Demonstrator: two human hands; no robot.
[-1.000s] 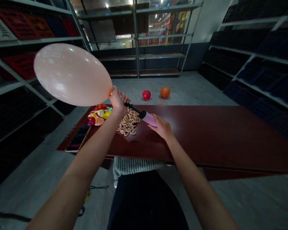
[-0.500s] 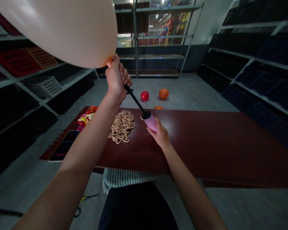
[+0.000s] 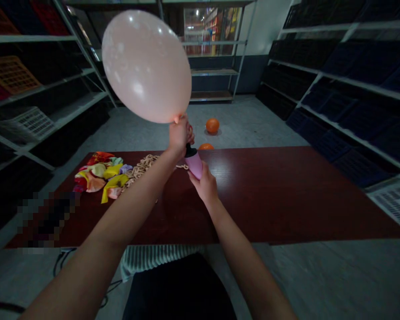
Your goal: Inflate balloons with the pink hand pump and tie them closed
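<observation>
A big pale pink balloon (image 3: 146, 64) is inflated and stands above the table. My left hand (image 3: 179, 135) is closed round its neck and the tip of a hand pump. My right hand (image 3: 205, 186) grips the pink barrel of the pump (image 3: 194, 162), whose black rod is pushed in. Both hands hover over the dark red table (image 3: 286, 195).
A heap of flat coloured balloons (image 3: 102, 175) and a pile of tan ring-shaped pieces (image 3: 140, 166) lie on the table's left part. Orange balloons (image 3: 212, 125) sit on the floor beyond. Metal shelving with crates lines both sides.
The pump rod, drawn out half a second ago, is now pushed into the barrel. My left hand and the balloon came down and right, closer to my right hand.
</observation>
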